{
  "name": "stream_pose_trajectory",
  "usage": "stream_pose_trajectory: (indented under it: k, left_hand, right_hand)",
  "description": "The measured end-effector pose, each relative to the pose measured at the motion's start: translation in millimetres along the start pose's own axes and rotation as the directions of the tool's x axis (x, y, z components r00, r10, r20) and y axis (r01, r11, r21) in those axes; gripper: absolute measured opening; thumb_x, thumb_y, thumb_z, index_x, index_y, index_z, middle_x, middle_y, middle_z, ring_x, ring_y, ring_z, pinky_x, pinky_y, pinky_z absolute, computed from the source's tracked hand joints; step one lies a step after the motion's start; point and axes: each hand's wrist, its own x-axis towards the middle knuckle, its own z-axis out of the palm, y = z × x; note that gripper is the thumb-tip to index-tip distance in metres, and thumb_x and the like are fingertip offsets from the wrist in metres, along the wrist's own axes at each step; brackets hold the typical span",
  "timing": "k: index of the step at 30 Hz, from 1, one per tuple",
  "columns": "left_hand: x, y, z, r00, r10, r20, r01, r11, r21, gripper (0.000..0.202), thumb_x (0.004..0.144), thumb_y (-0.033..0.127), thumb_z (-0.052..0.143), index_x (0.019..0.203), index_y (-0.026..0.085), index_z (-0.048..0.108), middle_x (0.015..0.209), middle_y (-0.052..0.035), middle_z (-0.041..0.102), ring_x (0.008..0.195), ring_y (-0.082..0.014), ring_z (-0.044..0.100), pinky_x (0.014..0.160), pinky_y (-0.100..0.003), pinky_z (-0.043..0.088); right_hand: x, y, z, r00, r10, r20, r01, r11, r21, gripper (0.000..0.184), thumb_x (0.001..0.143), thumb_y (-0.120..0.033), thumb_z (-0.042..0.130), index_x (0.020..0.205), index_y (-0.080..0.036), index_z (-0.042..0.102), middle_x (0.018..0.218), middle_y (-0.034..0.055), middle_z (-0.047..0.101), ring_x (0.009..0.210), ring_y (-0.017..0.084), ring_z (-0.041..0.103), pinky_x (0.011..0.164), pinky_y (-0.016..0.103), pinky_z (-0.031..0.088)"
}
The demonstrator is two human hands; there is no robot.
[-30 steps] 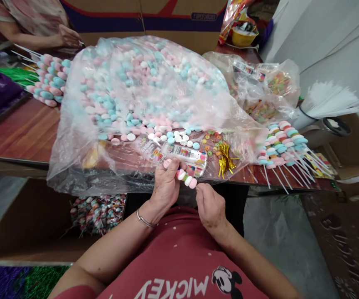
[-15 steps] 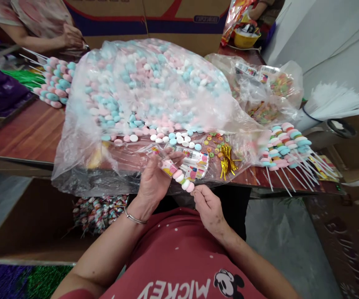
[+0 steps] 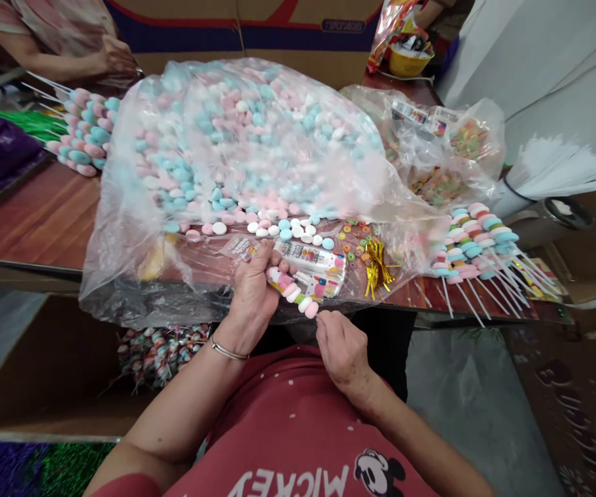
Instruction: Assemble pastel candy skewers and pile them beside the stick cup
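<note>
Between my hands is a candy skewer of pink, white and green pieces, its upper part inside a printed clear wrapper. My left hand is closed round the wrapper. At the skewer's lower end, my right hand pinches the stick, most of which its fingers hide. A stack of printed wrappers lies flat just beyond my left hand. To its right are gold twist ties and small ring candies. Loose pink, white and blue candies lie behind the wrappers.
A large clear bag of candies fills the table's middle. Finished-looking skewers lie at right, near a container of white sticks. More skewers stand at left, by another person's hand. An open carton sits below the table.
My left fingers, spread before, have curled closed round the wrapper. The skewer has shifted slightly left and down. My right hand keeps its pinch on the stick.
</note>
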Motion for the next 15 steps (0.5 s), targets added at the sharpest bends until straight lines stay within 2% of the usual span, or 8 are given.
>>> stream_pose_trajectory:
  k: [2,5,7,8,10,13,14,15]
  left_hand:
    - [2.1,-0.1,-0.9,0.999,-0.035,-0.01,0.035,0.999,-0.012,0.032,0.073,0.029,0.08,0.066,0.015,0.052,0.05,0.0091,0.044,0.041,-0.0039,0.046,0.047,-0.019,0.046]
    - [2.8,-1.0,-3.7,0.998,-0.055,0.036,0.056,0.998,-0.018,0.03,0.074,0.032,0.079,0.07,0.015,0.055,0.051,0.0093,0.045,0.042,-0.0042,0.047,0.049,-0.019,0.047]
    - [1.7,-2.8,-4.7,0.997,-0.042,0.063,0.042,0.999,-0.004,0.031,0.072,0.033,0.081,0.071,0.015,0.055,0.05,0.0096,0.044,0.041,-0.0044,0.047,0.049,-0.02,0.048]
    - [1.0,-4.0,-4.8,0.997,-0.027,0.068,0.027,1.0,0.008,0.033,0.071,0.033,0.082,0.071,0.015,0.055,0.049,0.0097,0.044,0.041,-0.0043,0.046,0.049,-0.02,0.047]
    - [-0.2,-7.1,-4.5,0.997,0.016,0.07,-0.019,0.999,0.038,0.036,0.067,0.032,0.084,0.069,0.016,0.053,0.05,0.0097,0.045,0.04,-0.0042,0.046,0.048,-0.019,0.046]
    - [-1.8,-13.4,-4.2,0.991,0.099,0.087,-0.107,0.99,0.087,0.038,0.065,0.034,0.085,0.07,0.016,0.051,0.052,0.0089,0.049,0.041,-0.0044,0.047,0.047,-0.019,0.045]
    - [-2.9,-15.8,-4.1,0.988,0.115,0.102,-0.125,0.987,0.104,0.038,0.065,0.034,0.085,0.072,0.016,0.052,0.053,0.0088,0.05,0.041,-0.0046,0.048,0.046,-0.019,0.045]
    - [-4.4,-18.4,-4.0,0.986,0.118,0.121,-0.132,0.984,0.121,0.037,0.065,0.034,0.084,0.075,0.017,0.053,0.053,0.0087,0.051,0.041,-0.0047,0.047,0.047,-0.018,0.045]
  right_hand:
    - [0.8,0.6,-1.3,1.0,0.02,0.015,-0.021,0.999,0.026,0.025,0.095,-0.013,0.038,0.081,-0.019,0.058,0.064,0.0018,0.057,0.059,0.013,0.052,0.061,0.024,0.04]
    - [2.8,0.3,-5.0,0.985,0.144,0.097,-0.16,0.969,0.186,0.022,0.095,-0.019,0.038,0.085,-0.019,0.058,0.063,-0.0002,0.056,0.055,0.012,0.051,0.058,0.024,0.038]
    - [4.9,-1.8,-7.0,0.944,0.265,0.196,-0.318,0.893,0.32,0.022,0.094,-0.025,0.04,0.083,-0.019,0.058,0.06,-0.0021,0.051,0.053,0.012,0.047,0.055,0.024,0.036]
    - [6.1,-3.6,-7.4,0.908,0.327,0.263,-0.41,0.824,0.392,0.022,0.093,-0.029,0.041,0.082,-0.019,0.057,0.059,-0.003,0.049,0.052,0.011,0.045,0.053,0.024,0.035]
    - [8.6,-8.8,-6.7,0.787,0.434,0.438,-0.616,0.585,0.528,0.022,0.09,-0.036,0.043,0.079,-0.021,0.054,0.055,-0.0056,0.041,0.047,0.01,0.036,0.047,0.023,0.03]
    - [11.9,-18.0,-3.1,0.541,0.431,0.722,-0.822,0.087,0.564,0.02,0.085,-0.041,0.045,0.077,-0.023,0.047,0.05,-0.0105,0.027,0.041,0.008,0.019,0.038,0.021,0.019]
    - [12.7,-20.6,-1.9,0.49,0.404,0.772,-0.839,-0.024,0.544,0.02,0.084,-0.042,0.046,0.077,-0.023,0.046,0.049,-0.0114,0.025,0.04,0.007,0.016,0.037,0.021,0.016]
    - [13.3,-22.5,-1.0,0.476,0.398,0.784,-0.838,-0.066,0.542,0.02,0.083,-0.042,0.046,0.077,-0.023,0.045,0.049,-0.0116,0.024,0.04,0.007,0.015,0.037,0.021,0.016]
